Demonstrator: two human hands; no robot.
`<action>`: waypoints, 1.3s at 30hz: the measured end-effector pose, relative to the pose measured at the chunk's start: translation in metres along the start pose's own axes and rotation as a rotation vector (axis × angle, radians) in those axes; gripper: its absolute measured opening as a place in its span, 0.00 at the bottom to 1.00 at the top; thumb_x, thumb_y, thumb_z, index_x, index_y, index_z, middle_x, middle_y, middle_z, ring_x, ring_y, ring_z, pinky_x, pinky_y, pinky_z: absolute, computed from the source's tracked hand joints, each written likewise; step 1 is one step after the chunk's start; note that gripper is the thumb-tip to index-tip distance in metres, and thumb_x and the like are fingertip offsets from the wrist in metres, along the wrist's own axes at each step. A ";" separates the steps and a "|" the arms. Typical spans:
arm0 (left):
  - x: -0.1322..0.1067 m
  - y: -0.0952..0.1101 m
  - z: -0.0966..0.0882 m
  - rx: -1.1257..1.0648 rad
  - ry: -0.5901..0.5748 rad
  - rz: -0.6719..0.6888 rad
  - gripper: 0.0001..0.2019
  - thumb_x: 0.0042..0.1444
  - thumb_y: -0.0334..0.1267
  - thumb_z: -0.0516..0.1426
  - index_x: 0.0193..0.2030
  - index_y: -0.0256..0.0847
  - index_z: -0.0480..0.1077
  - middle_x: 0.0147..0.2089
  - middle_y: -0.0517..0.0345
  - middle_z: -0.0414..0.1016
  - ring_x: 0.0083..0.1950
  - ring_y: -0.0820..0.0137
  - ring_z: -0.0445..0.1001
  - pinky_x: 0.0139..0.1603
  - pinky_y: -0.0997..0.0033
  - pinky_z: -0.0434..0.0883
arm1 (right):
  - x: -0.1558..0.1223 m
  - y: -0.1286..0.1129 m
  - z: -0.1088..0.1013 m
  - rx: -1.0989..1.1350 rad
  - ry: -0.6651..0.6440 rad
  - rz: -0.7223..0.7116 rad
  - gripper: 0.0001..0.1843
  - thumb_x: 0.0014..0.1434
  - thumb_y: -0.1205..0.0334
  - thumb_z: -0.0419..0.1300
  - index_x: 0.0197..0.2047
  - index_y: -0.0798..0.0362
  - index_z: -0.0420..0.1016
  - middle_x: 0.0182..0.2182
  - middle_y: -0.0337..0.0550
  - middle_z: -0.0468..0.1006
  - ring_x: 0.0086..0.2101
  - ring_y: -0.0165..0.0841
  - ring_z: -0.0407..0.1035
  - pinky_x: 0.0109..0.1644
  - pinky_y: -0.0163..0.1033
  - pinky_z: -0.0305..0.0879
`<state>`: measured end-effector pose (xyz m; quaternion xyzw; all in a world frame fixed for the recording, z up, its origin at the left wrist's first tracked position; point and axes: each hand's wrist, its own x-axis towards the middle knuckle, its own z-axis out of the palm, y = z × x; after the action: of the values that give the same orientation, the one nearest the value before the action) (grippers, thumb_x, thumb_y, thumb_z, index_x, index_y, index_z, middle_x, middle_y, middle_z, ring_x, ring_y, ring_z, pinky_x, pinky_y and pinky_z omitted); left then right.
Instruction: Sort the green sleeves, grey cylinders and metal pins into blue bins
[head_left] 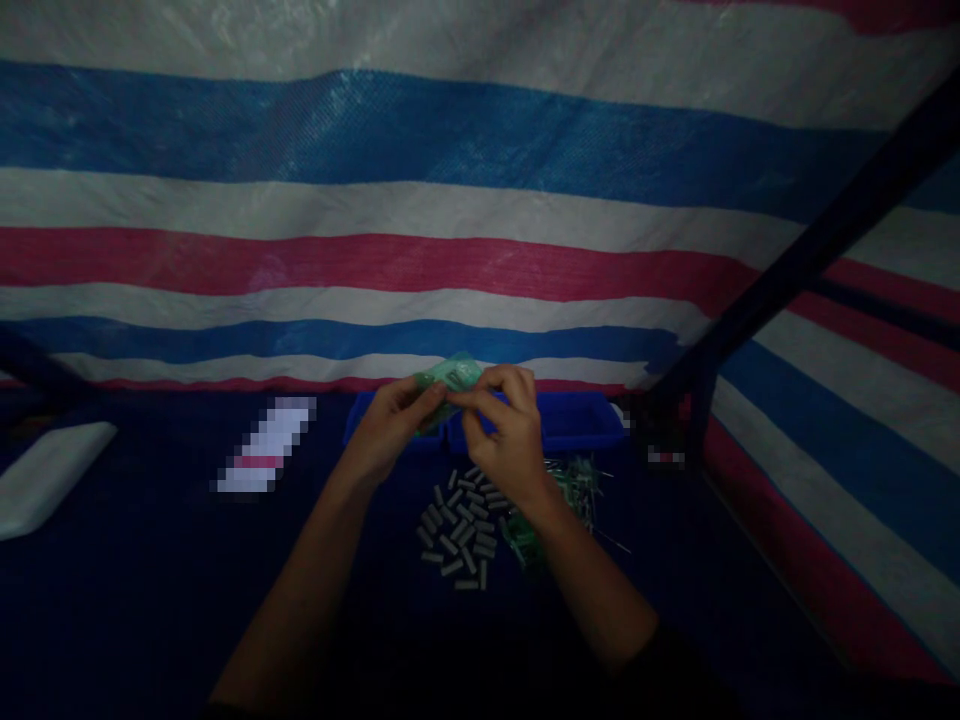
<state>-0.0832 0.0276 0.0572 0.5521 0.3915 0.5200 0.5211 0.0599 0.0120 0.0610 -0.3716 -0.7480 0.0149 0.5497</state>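
Note:
A crinkled, see-through green plastic bag [459,370] is raised above the back of the table, gripped between the thumb and fingers of my left hand [394,418]. Close beside it, my right hand [508,430] is closed in a pinch at the bag's near edge. What sits between those right fingertips is too small and dark to make out. Beneath my hands lies a loose pile of short grey cylinders [465,525]. Right of them, partly covered by my right forearm, is a heap of green pieces with thin metal pins [574,485].
Behind my hands stands a blue divided tray [581,420]. A blurred-out pale sheet [266,445] and a white object [52,475] lie to the left. Striped tarpaulin [450,270] hangs at the back and right, with a dark slanting frame bar [810,240] before it.

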 end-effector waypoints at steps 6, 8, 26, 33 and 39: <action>0.004 0.002 -0.014 0.325 0.100 0.148 0.11 0.51 0.44 0.57 0.35 0.38 0.72 0.29 0.60 0.71 0.29 0.73 0.67 0.29 0.75 0.64 | 0.000 0.011 0.002 0.127 -0.077 0.310 0.09 0.54 0.62 0.55 0.39 0.50 0.74 0.31 0.42 0.72 0.38 0.36 0.63 0.44 0.44 0.59; 0.005 0.001 -0.015 0.594 0.047 0.249 0.09 0.52 0.41 0.57 0.36 0.40 0.73 0.32 0.58 0.72 0.32 0.71 0.68 0.32 0.73 0.65 | 0.000 0.017 0.000 0.251 -0.151 0.556 0.14 0.56 0.52 0.54 0.29 0.52 0.73 0.24 0.40 0.71 0.30 0.33 0.64 0.37 0.40 0.59; 0.000 0.011 -0.037 0.629 -0.071 0.008 0.21 0.58 0.52 0.47 0.40 0.41 0.73 0.41 0.53 0.73 0.44 0.64 0.71 0.45 0.64 0.68 | -0.006 0.033 0.010 0.430 0.110 0.485 0.02 0.53 0.64 0.57 0.30 0.53 0.70 0.25 0.37 0.71 0.27 0.28 0.66 0.32 0.35 0.62; 0.002 0.007 -0.029 0.326 0.050 -0.125 0.20 0.51 0.54 0.53 0.32 0.36 0.72 0.28 0.57 0.73 0.29 0.69 0.71 0.29 0.72 0.66 | -0.012 0.016 0.008 0.121 -0.157 -0.073 0.06 0.56 0.66 0.57 0.32 0.51 0.75 0.29 0.41 0.69 0.34 0.33 0.63 0.39 0.41 0.60; -0.003 0.021 -0.042 0.520 0.127 0.183 0.09 0.50 0.40 0.58 0.36 0.38 0.71 0.33 0.57 0.73 0.35 0.70 0.72 0.35 0.72 0.69 | -0.006 0.015 0.014 0.153 -0.323 0.228 0.09 0.54 0.57 0.59 0.37 0.50 0.74 0.33 0.42 0.68 0.39 0.36 0.62 0.44 0.44 0.60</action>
<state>-0.1268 0.0288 0.0735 0.6665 0.4924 0.4804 0.2872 0.0565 0.0249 0.0446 -0.4039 -0.7763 0.1932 0.4438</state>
